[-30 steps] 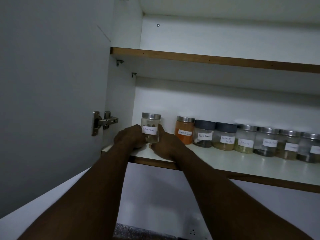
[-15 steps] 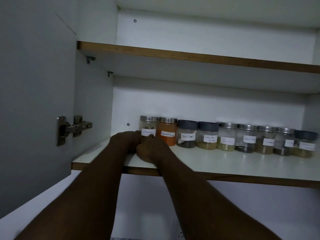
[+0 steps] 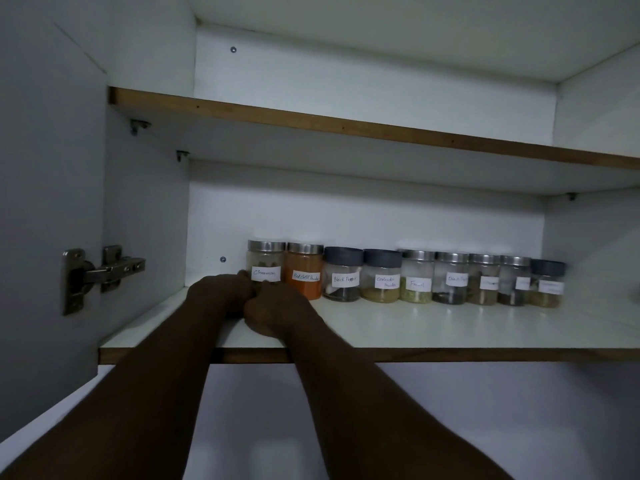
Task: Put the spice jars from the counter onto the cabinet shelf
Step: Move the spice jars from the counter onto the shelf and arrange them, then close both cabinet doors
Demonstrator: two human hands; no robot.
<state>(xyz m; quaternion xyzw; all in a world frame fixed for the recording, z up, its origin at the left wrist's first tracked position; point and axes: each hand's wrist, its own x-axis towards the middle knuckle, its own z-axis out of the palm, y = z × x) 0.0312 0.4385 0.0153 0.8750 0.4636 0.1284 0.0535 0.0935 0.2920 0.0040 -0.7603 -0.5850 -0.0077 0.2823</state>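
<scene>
A: On the lower shelf point(image 3: 450, 327), at the left end of the row, is that the cinnamon jar point(image 3: 265, 261)?

B: Yes. It stands upright with its long axis vertical and the label facing out. Its right side is against the red chilli jar point(image 3: 304, 271).

A: Where are the hands?

B: Both are low in front of the jar's base, close together. The left hand point(image 3: 221, 294) is on the jar's left, and one of its fingertips point(image 3: 242, 273) touches the glass beside the label. The right hand point(image 3: 277, 308) is just below and in front, with the knuckles toward the camera.

A: Are they gripping it?

B: I cannot tell. The fingers of both hands are curled, but the backs of the hands hide where they meet the jar.

A: So the jar lies which way from them?

B: Straight ahead and slightly up, toward the back wall. The left hand is the nearer one.

A: And what would the next move be?

B: I'd judge the jar is placed. The hands should come straight back toward the shelf edge and not sideways, because a sweep to the right could knock the red chilli jar.
</scene>
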